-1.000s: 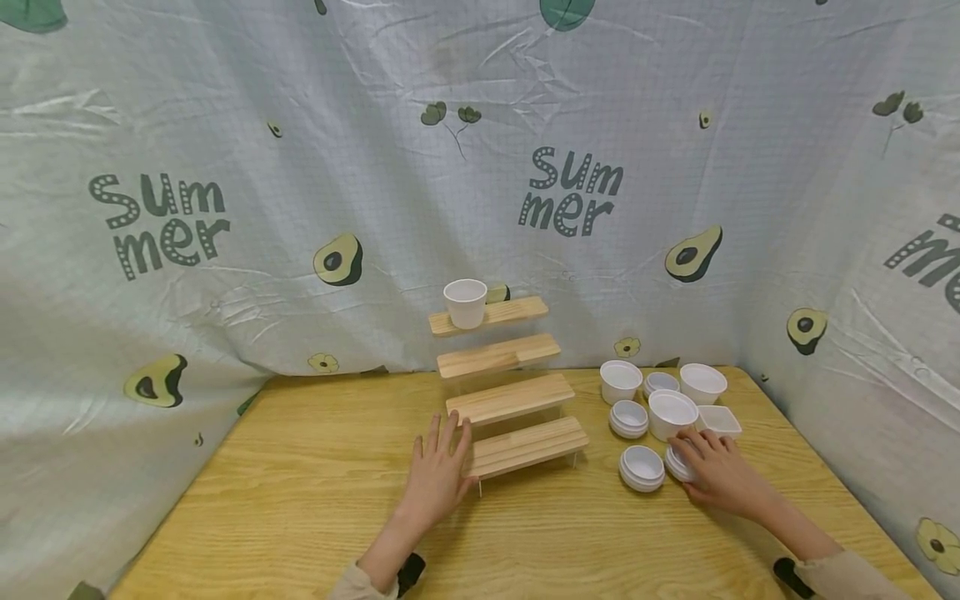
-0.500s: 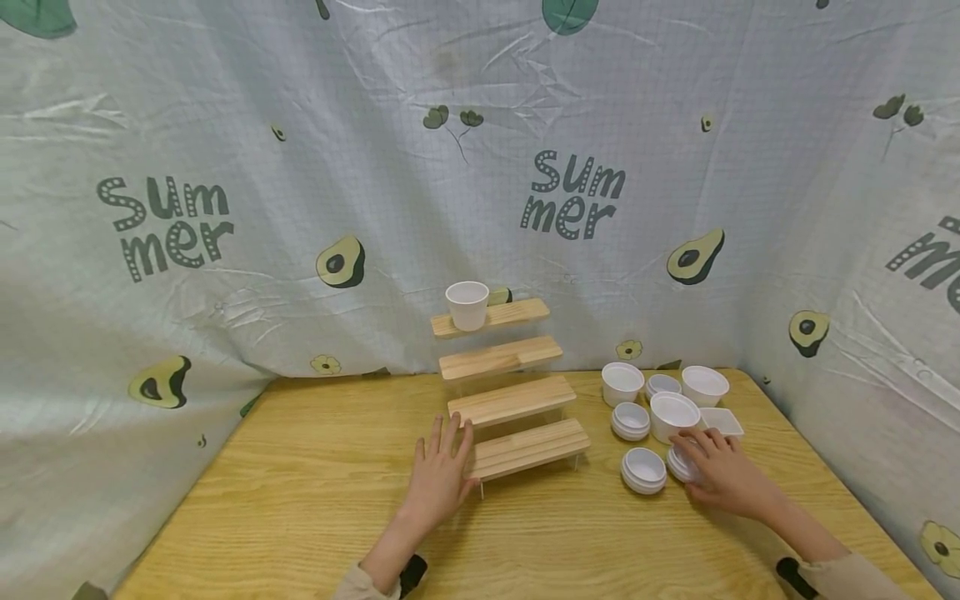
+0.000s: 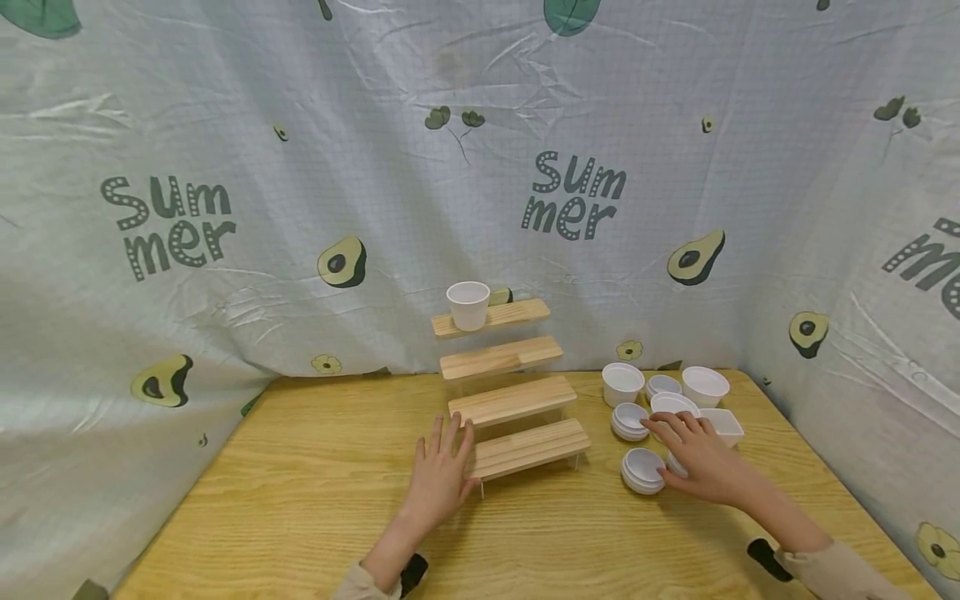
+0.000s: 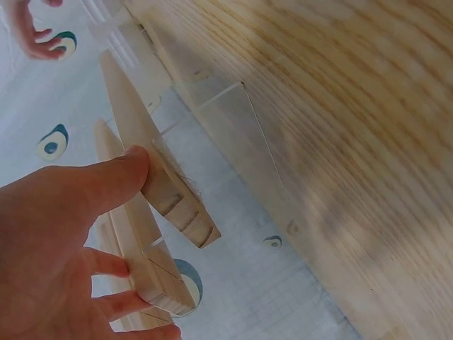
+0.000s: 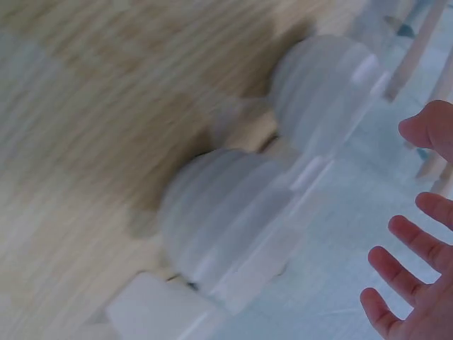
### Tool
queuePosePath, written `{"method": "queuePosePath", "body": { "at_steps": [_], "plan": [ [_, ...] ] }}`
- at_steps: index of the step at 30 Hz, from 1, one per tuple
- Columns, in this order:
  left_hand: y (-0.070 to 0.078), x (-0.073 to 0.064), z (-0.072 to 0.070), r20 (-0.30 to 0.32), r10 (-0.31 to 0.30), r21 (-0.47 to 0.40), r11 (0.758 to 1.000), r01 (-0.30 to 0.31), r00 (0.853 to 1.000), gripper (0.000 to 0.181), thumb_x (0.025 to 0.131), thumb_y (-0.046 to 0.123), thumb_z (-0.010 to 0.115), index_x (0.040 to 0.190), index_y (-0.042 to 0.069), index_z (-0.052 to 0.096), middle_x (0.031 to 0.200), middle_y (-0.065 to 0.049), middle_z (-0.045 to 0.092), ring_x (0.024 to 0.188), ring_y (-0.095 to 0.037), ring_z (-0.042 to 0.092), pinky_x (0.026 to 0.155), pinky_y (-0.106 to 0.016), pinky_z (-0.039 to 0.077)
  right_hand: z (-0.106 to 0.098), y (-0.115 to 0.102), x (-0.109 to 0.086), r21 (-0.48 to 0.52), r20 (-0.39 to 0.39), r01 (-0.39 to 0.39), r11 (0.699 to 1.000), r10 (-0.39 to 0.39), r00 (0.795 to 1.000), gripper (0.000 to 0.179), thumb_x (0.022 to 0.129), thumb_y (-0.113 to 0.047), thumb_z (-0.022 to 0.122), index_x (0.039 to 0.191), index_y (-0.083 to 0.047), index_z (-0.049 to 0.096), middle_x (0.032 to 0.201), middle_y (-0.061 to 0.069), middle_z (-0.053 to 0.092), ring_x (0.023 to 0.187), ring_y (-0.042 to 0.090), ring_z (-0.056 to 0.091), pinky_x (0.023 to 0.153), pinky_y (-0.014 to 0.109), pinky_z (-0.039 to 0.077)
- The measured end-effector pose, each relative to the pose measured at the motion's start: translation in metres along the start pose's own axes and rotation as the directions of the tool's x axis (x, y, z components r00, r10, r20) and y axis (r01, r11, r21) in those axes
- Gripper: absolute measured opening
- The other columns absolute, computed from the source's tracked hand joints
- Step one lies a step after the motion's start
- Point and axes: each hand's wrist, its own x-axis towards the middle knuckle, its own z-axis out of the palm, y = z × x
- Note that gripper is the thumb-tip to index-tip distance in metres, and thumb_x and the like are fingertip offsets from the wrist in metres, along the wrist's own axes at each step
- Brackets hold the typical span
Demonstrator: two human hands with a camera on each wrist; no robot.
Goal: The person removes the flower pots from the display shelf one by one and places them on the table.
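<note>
My left hand (image 3: 437, 471) is at the left end of a wooden stepped rack (image 3: 517, 400), fingers spread. In the left wrist view, its thumb touches the end of one plank (image 4: 159, 170) and its fingertips lie against the planks behind. A white cup (image 3: 468, 308) stands on the rack's top step. Over the small white jars, my right hand (image 3: 705, 462) hovers with fingers apart and nothing in them. A jar (image 3: 642, 472) sits just left of its thumb, and another is partly hidden under the hand. In the right wrist view, two ribbed jars (image 5: 226, 212) stand beside the spread fingers.
Behind the right hand are several white tubs, among them a round tub (image 3: 622, 383) and a wider tub (image 3: 705, 386), plus a square container (image 3: 723, 423). A printed cloth (image 3: 420, 200) hangs at the back and sides of the wooden table (image 3: 300, 483).
My right hand has lifted off the small jar under it and shifted a little to the left, with its fingers spreading. The left hand has stayed at the rack.
</note>
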Motion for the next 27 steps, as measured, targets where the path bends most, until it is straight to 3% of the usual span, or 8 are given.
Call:
{"method": "queuePosePath", "body": {
  "at_steps": [9,13,16,19,22,27],
  "plan": [
    [0.000,0.000,0.001,0.000,-0.002,0.014,1.000,0.002,1.000,0.076,0.075,0.044,0.066,0.134,0.007,0.037,0.137,-0.018,0.035,0.125,-0.040,0.035,0.086,-0.055,0.043,-0.002,-0.015,0.031,0.027,-0.011,0.042,0.999,-0.042,0.999,0.070,0.068,-0.026,0.073,0.128,-0.008,0.043,0.120,0.010,0.048,0.103,0.026,0.044,0.077,0.045,0.037],
    [-0.001,0.001,0.000,0.005,-0.001,0.013,1.000,0.001,1.000,0.076,0.075,0.044,0.065,0.135,0.007,0.036,0.138,-0.018,0.035,0.125,-0.040,0.035,0.086,-0.054,0.043,-0.001,-0.020,0.048,0.075,-0.066,0.085,0.994,-0.080,0.995,0.056,0.086,-0.043,0.050,0.127,-0.006,0.044,0.120,0.010,0.048,0.102,0.026,0.045,0.076,0.043,0.036],
    [-0.001,0.002,-0.001,0.011,0.001,0.020,1.000,-0.001,1.000,0.076,0.076,0.044,0.065,0.135,0.007,0.036,0.138,-0.018,0.034,0.125,-0.040,0.034,0.086,-0.054,0.043,-0.001,-0.024,0.064,0.062,-0.105,0.122,0.991,-0.115,0.988,0.061,0.089,-0.050,0.027,0.126,-0.005,0.045,0.119,0.011,0.049,0.099,0.025,0.044,0.073,0.041,0.035],
    [-0.002,0.003,-0.002,0.013,0.000,0.023,1.000,0.000,1.000,0.076,0.076,0.044,0.065,0.135,0.007,0.036,0.138,-0.018,0.034,0.125,-0.040,0.035,0.086,-0.054,0.043,-0.003,-0.030,0.079,0.067,-0.112,0.136,0.988,-0.128,0.985,0.055,0.088,-0.044,0.044,0.126,-0.004,0.044,0.118,0.011,0.050,0.099,0.024,0.044,0.072,0.040,0.035],
    [-0.002,0.003,-0.002,0.013,-0.004,0.021,1.000,0.004,1.000,0.076,0.076,0.044,0.065,0.135,0.007,0.036,0.138,-0.018,0.034,0.125,-0.041,0.035,0.087,-0.054,0.043,-0.007,-0.035,0.093,0.079,-0.101,0.137,0.987,-0.128,0.987,0.061,0.077,-0.030,0.064,0.128,-0.006,0.043,0.119,0.009,0.049,0.100,0.024,0.044,0.074,0.040,0.035],
    [0.000,0.000,-0.002,0.024,-0.003,0.008,1.000,0.003,1.000,0.076,0.076,0.043,0.065,0.135,0.006,0.036,0.138,-0.018,0.034,0.125,-0.041,0.034,0.087,-0.055,0.043,-0.010,-0.042,0.111,0.072,-0.099,0.158,0.985,-0.151,0.984,0.068,0.071,-0.023,0.069,0.130,-0.006,0.041,0.120,0.008,0.048,0.101,0.023,0.043,0.079,0.041,0.036]
  ]
}}
